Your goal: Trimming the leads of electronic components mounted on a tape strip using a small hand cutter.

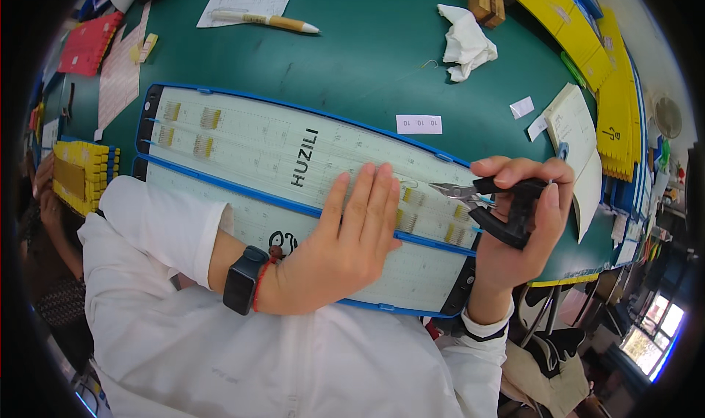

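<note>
A long flat case (253, 135) with blue edges and pale panels lies opened on the table in front of me, slightly slanted. My left hand (352, 234) rests flat across its middle, back up, fingers stretched out. In my right hand (532, 216) is a pair of small pliers (507, 209) with black handles, its jaws pointing left over the case's right end. A thin pale loop of wire or line (408, 183) shows between my left fingertips and the jaws; whether the jaws touch it I cannot tell. Small yellowish rows (211, 118) sit at both ends of the panel.
Beyond the case lie a pen (283, 23), a white paper label (419, 124), a crumpled tissue (466, 43) and a wooden block (485, 1). An open notebook (573, 128) and yellow packs (617, 117) stand right. Another person's hands (48, 190) are at far left, beside a yellow stack (79, 175).
</note>
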The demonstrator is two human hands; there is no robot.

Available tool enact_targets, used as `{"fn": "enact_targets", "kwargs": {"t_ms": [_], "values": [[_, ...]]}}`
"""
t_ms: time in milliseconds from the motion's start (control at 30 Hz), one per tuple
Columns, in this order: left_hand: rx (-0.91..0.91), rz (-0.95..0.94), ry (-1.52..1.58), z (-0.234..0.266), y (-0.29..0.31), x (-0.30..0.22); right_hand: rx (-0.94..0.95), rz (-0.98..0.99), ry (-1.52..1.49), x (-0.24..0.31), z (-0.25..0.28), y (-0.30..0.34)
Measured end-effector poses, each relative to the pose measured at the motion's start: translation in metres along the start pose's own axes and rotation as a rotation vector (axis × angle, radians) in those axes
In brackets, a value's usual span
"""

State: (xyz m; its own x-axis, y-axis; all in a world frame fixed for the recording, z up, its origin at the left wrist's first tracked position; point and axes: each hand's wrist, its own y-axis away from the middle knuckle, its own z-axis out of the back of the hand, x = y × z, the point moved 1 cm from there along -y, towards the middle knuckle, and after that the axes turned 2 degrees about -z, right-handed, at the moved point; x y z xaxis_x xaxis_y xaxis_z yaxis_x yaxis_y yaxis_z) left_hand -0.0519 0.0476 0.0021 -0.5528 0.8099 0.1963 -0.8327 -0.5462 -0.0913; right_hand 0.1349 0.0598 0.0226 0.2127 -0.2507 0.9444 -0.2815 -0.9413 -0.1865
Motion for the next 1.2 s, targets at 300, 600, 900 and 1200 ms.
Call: {"fn": "enact_targets", "kwargs": {"t_ms": [300, 600, 900, 1200], "values": [[-0.062, -0.053, 0.012, -0.0043, -0.0006, 0.0055, 0.033, -0.021, 0.213, -0.0076, -0.0060, -0.0003], [-0.048, -0.027, 0.006, -0.0015, -0.0040, 0.0007, 0.018, -0.063, 0.154, -0.0134, 0.0011, -0.0018], [-0.035, -0.047, -0.016, 0.0004, -0.0047, 0.0008, 0.021, -0.076, 0.162, -0.0124, 0.0021, -0.0020], [-0.037, -0.024, -0.029, -0.0015, -0.0049, 0.0005, 0.031, -0.088, 0.137, -0.0143, 0.0030, -0.0035]]}}
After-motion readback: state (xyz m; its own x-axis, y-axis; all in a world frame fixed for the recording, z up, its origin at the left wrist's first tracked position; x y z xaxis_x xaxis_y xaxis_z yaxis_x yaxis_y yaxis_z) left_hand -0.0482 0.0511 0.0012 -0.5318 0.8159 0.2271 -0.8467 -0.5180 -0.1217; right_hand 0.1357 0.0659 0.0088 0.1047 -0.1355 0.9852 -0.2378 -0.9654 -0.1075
